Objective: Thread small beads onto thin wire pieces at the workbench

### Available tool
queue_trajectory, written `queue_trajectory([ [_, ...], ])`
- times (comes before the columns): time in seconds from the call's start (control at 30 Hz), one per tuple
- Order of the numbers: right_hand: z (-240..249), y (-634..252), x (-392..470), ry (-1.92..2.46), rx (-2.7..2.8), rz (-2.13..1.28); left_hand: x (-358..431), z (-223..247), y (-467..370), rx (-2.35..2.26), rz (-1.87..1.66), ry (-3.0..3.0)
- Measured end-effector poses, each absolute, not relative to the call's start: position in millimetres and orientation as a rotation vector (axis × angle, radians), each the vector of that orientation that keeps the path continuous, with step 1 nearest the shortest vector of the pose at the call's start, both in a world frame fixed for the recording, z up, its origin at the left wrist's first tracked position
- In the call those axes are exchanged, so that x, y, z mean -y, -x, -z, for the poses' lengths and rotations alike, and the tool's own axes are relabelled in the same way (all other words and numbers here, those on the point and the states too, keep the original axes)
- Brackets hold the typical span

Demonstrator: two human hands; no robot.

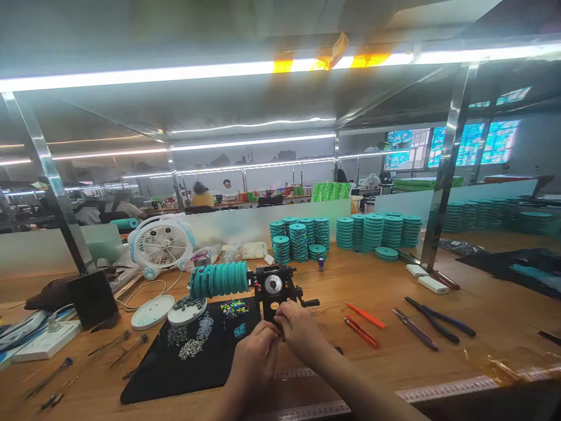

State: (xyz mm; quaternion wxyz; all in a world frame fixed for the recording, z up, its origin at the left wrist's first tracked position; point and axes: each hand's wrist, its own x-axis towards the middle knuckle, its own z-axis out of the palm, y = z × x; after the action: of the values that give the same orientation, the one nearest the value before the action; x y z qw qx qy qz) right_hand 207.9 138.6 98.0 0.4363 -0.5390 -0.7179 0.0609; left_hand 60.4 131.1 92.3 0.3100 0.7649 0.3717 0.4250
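Note:
Both hands meet just in front of a black winding device [274,286] with a round dial and a crank. My left hand [258,351] has its fingers pinched together, and my right hand [298,327] is closed close beside it. Whatever lies between the fingertips is too small to make out. A row of teal spools [221,279] sits on the device's shaft at the left. On the black mat [210,374] are multicoloured beads [235,308], small blue pieces [239,330], silvery pieces [191,349] and pale clear ones [205,326].
Stacked teal spools [372,233] stand at the back. Pliers [433,318], tweezers [415,329] and red tools [362,332] lie at the right. White dishes [152,311], a fan [162,245] and a small dark bottle [321,265] are also on the table. A metal post [447,164] rises at the right.

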Motion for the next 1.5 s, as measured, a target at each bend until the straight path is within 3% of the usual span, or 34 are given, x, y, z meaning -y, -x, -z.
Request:
queue_trajectory([
  [0.13,-88.7,-209.4,-116.1,1.397,1.654,-0.101,-140.5,-84.8,-58.2,-1.111,-1.129,-1.697],
  [0.3,-69.5,-199.7,-100.9,1.341,1.628,-0.472,-143.8,-78.1,-58.1,-1.094,-1.099,-1.591],
  [0.47,-77.0,-203.2,-106.9,1.136,1.766,-0.158,-133.6,-91.3,-56.4,-1.042,-1.107,-1.766],
  [0.73,-96.2,-201.9,-143.4,1.312,1.797,-0.187,-132.1,-84.2,-59.0,-1.060,-1.073,-2.304],
  [1.0,-92.2,-209.1,-122.7,1.350,1.678,-0.098,-138.7,-90.1,-56.8,-1.103,-1.100,-1.895],
  [1.17,-75.7,-200.2,-100.6,1.392,1.607,-0.443,-143.1,-85.8,-54.2,-1.150,-1.105,-1.693],
  [1.37,-84.3,-201.7,-103.4,1.166,1.787,-0.223,-134.3,-96.2,-54.2,-1.081,-1.090,-1.823],
  [1.5,-98.9,-204.9,-123.4,1.267,1.813,-0.303,-130.7,-95.5,-56.2,-1.031,-1.104,-2.044],
])
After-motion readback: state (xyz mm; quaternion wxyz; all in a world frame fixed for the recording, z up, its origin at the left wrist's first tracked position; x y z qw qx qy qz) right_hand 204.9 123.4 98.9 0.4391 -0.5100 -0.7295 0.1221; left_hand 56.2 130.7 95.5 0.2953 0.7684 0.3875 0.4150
